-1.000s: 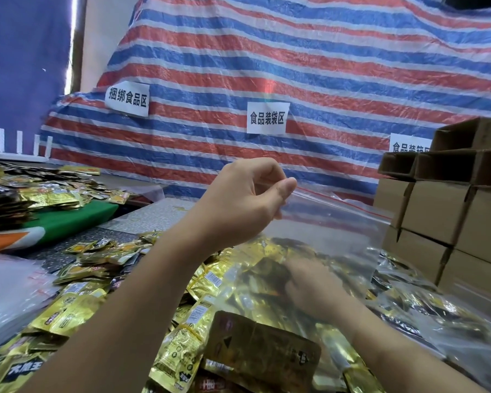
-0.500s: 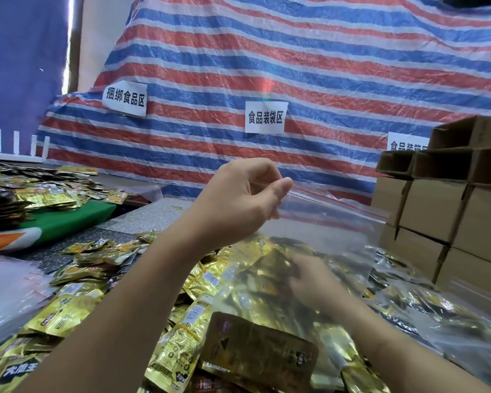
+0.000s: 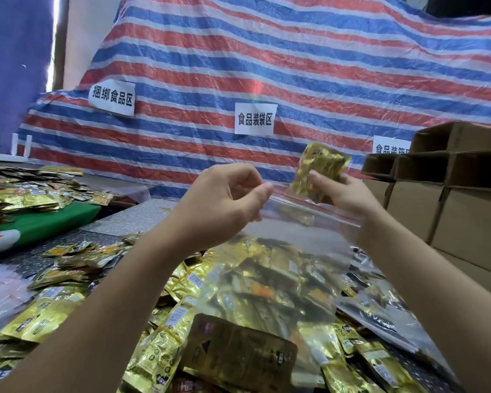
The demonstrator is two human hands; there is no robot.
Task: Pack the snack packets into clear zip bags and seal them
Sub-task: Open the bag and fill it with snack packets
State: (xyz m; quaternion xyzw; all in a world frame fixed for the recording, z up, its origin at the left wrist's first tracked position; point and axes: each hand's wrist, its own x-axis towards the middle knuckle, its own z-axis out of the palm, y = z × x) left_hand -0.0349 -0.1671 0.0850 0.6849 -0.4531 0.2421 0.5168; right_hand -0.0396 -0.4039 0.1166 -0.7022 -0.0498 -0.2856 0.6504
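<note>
A clear zip bag with a red zip line hangs upright over the table, with several gold snack packets showing through its lower part. My left hand pinches the bag's top edge at its left corner. My right hand is raised at the bag's right top corner and grips a gold snack packet above the mouth. A heap of loose gold snack packets covers the table below both arms.
Stacked cardboard boxes stand close on the right. A striped tarp with white signs hangs behind. More packets lie on a green-edged surface at the left. Filled clear bags lie at lower right.
My right hand has come up from low behind the bag to its top edge, now holding a gold packet. My left hand stays pinching the top corner.
</note>
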